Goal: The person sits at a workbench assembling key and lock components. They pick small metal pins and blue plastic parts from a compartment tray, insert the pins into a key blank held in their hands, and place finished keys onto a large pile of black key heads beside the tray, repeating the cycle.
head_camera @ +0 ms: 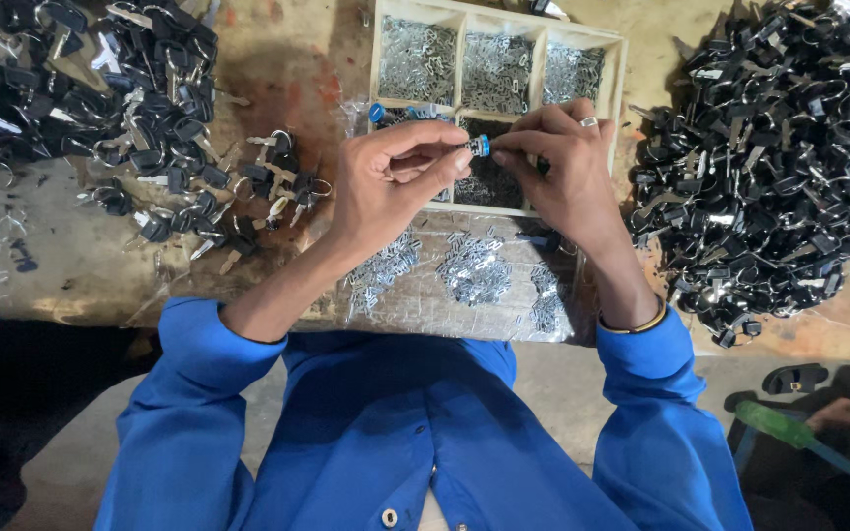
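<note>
Both hands: I see them pinching one small blue-capped metal cylinder (479, 146) above the partitioned wooden tray (618, 61).
Left hand (391, 177): fingertips clenched on the cylinder's dark end.
Right hand (558, 162): fingertips closed at the blue end; possibly holding a tiny part, too small to tell.
Piles: glossy black-headed keys (769, 147) on my right.

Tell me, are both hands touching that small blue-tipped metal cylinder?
Touching. The head view shows the left hand and right hand pinching the small blue-tipped metal cylinder from either side, fingertips on it.
</note>
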`<action>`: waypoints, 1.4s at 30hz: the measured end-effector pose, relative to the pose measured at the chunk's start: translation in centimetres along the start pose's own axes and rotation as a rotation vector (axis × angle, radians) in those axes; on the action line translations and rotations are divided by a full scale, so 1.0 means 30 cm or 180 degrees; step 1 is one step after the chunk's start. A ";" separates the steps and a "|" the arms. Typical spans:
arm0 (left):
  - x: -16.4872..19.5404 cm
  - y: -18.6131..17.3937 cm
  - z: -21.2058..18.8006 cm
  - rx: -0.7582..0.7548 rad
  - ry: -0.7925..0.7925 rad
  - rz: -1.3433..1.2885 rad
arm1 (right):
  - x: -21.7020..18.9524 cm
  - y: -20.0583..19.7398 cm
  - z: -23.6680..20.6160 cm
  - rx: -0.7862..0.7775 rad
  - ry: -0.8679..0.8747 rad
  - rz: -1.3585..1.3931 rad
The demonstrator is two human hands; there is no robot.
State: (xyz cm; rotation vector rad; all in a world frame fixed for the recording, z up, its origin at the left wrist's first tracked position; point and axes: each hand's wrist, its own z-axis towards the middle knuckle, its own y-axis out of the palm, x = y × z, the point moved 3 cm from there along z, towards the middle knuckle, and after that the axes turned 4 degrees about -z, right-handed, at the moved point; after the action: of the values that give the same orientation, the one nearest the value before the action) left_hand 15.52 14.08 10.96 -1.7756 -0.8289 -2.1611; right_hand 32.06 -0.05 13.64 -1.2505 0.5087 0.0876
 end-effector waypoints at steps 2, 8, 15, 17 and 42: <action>0.002 -0.001 -0.001 -0.0037 0.0008 0.0151 | -0.005 -0.010 0.000 0.0162 -0.0033 -0.0193; 0.004 0.007 -0.002 -0.0075 -0.0074 0.0282 | 0.005 -0.024 -0.002 0.0517 0.0460 0.1426; 0.018 0.014 -0.007 -0.0093 0.0071 0.0445 | -0.026 0.035 -0.018 -0.0016 0.0627 0.3510; 0.019 0.015 -0.007 -0.0085 0.0042 0.0449 | -0.024 0.046 -0.021 -0.0067 0.0858 0.3763; 0.027 0.016 -0.015 -0.0071 0.0190 0.0721 | -0.046 0.010 -0.020 0.0302 0.0096 0.2095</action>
State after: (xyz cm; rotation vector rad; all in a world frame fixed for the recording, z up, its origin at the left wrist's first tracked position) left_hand 15.21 13.58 11.82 -1.7142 -0.5619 -2.0718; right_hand 30.54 -0.23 13.82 -0.9519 0.9251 0.5922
